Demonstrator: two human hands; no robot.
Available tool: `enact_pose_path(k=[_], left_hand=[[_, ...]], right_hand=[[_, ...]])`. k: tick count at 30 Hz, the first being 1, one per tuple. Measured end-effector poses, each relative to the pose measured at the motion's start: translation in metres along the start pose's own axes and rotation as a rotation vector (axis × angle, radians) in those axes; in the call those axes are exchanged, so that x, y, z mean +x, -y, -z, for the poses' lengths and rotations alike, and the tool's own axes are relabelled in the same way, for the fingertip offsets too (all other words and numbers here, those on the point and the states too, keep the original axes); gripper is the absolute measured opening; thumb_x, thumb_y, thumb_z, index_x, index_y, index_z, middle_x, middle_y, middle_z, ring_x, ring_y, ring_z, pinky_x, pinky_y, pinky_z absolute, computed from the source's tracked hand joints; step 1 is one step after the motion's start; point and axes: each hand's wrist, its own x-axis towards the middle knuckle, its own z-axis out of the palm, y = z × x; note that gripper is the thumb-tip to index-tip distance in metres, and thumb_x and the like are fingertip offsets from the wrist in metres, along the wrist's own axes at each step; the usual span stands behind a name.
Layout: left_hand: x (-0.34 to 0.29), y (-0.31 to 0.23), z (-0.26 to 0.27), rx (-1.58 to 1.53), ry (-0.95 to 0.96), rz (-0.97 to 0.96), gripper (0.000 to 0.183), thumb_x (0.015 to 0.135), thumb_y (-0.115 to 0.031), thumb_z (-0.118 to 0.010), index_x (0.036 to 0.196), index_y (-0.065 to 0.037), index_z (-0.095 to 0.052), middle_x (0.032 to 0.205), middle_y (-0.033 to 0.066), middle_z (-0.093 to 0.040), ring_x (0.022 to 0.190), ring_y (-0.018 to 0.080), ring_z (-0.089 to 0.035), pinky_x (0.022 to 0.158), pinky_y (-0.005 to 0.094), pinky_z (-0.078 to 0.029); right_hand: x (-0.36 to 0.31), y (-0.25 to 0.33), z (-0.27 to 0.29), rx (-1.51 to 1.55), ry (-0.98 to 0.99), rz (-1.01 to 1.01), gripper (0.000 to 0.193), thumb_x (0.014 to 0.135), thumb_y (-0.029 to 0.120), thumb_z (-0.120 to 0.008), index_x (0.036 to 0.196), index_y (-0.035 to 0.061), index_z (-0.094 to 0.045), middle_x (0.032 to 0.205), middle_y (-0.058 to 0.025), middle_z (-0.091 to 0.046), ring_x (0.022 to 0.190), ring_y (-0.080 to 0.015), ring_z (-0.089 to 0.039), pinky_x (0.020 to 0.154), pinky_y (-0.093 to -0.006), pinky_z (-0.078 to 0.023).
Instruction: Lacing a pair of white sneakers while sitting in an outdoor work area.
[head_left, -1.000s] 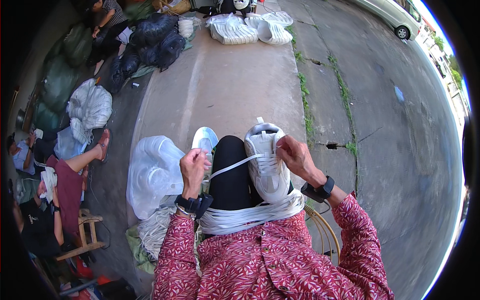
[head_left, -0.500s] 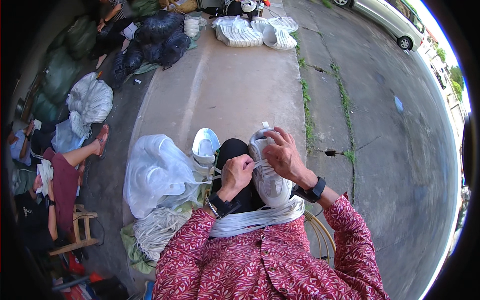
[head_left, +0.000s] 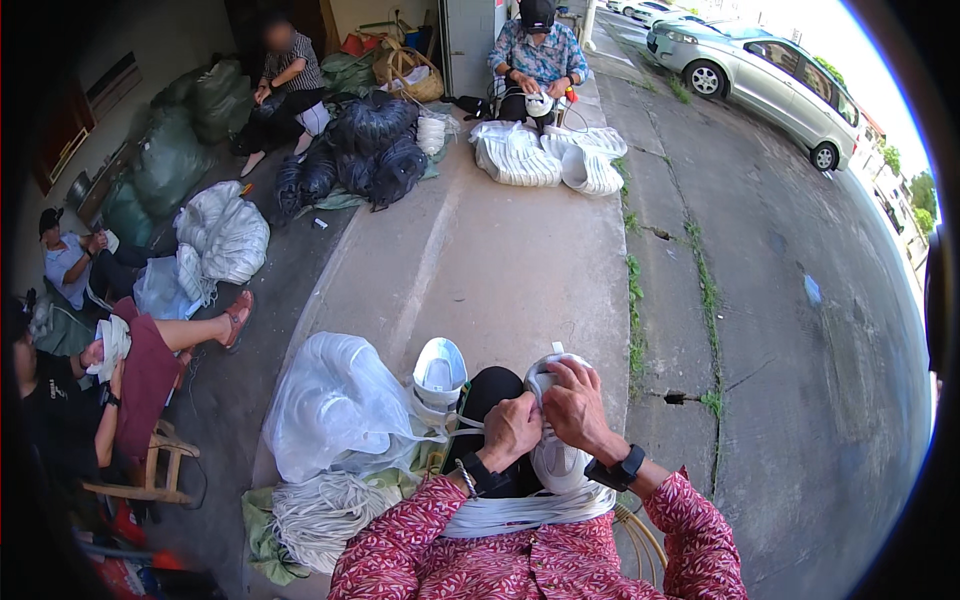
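Note:
A white and pale grey sneaker (head_left: 562, 464) rests on my lap, toe toward me, its pull tab pointing away. My left hand (head_left: 511, 430) is closed in a pinch on a white shoelace (head_left: 455, 428), at the shoe's left side. A length of the lace trails off left from it. Over the shoe's opening and upper eyelets lies my right hand (head_left: 580, 408), its fingers bent and pinching lace; the fingertips are partly hidden. A hank of white laces (head_left: 530, 510) spans my lap below the shoe. Another white shoe (head_left: 438, 372) stands left of my knee.
A clear plastic bag (head_left: 325, 400) sits left of the second shoe, with a heap of white laces (head_left: 325, 520) nearer me. Co-workers sit at left and far ahead, one with a white shoe (head_left: 539, 104). Bundled white shoes (head_left: 515, 155) lie ahead; a silver van (head_left: 770, 80) is parked right.
The view has tilted up, showing more of the far end. My hands have come closer together over the shoe, and the left one has moved toward its upper eyelets.

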Motion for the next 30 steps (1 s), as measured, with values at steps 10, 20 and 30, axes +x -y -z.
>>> enact_pose_path(k=[10, 20, 30], left_hand=[[0.001, -0.002, 0.018, 0.18, 0.008, -0.318, 0.005, 0.072, -0.004, -0.055, 0.076, -0.002, -0.054, 0.073, 0.0157, -0.058, 0.072, 0.0345, -0.06, 0.061, 0.0433, -0.046], [0.015, 0.003, 0.031, 0.282, 0.087, -0.576, 0.021, 0.073, -0.007, -0.06, 0.094, -0.006, -0.057, 0.094, 0.0142, -0.051, 0.093, 0.0298, -0.052, 0.071, 0.0406, -0.039], [0.005, -0.037, 0.015, -0.148, 0.04, -0.534, 0.024, 0.077, -0.009, -0.062, 0.1, -0.002, -0.06, 0.101, 0.0168, -0.059, 0.087, 0.0314, -0.061, 0.069, 0.0364, -0.048]], right_hand=[[-0.004, -0.002, 0.006, -0.07, 0.062, 0.037, 0.013, 0.065, 0.009, -0.068, 0.078, 0.0098, -0.068, 0.122, -0.0137, -0.052, 0.118, -0.0324, -0.043, 0.095, -0.0476, -0.032], [-0.01, -0.006, 0.012, -0.066, 0.027, 0.123, 0.015, 0.069, 0.009, -0.065, 0.084, 0.0041, -0.063, 0.122, -0.0172, -0.049, 0.118, -0.0364, -0.042, 0.097, -0.0507, -0.03], [-0.027, -0.016, 0.057, 0.307, -0.01, 0.067, 0.009, 0.077, 0.002, -0.062, 0.084, 0.0036, -0.056, 0.102, -0.0145, -0.058, 0.084, -0.031, -0.061, 0.067, -0.0364, -0.051]])
